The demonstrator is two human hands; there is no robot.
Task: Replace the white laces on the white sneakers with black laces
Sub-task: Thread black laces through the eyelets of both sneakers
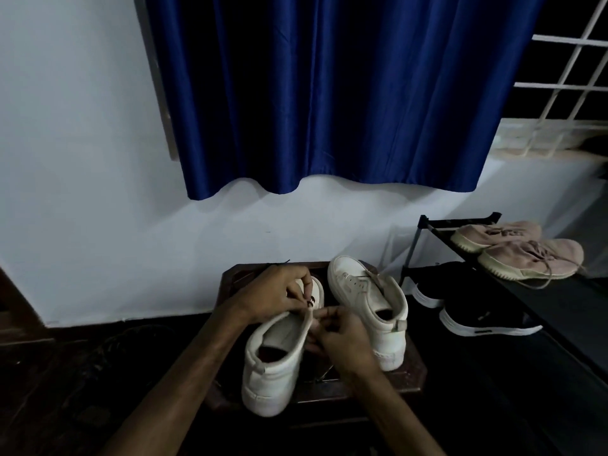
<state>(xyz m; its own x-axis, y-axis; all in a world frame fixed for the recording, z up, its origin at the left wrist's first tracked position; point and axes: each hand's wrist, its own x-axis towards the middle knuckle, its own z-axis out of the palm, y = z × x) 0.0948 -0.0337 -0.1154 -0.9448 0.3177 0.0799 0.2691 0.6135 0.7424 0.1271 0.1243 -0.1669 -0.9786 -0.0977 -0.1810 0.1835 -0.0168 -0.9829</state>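
The near sneaker (273, 366) sits on the little dark stool (413, 378) with its heel toward me. My right hand (340, 339) is at the shoe's top edge with its fingers curled. I cannot tell if they pinch the edge or a lace. My left hand (279, 292) pinches a bit of the black lace (310, 302) at the holes.

I think I am threading this lace now. I should hold the shoe steady, push the tip right through one hole, then pull the lace flat with no twist.

Just beside it stands the other sneaker (368, 301), with a pale lace (375, 277) in it, so that shoe is not done yet. It is close, and my right arm could bump it.

Farther right is a shoe rack (424, 222) with pink shoes (523, 251) and black shoes (483, 317). A blue curtain (329, 93) hangs behind.
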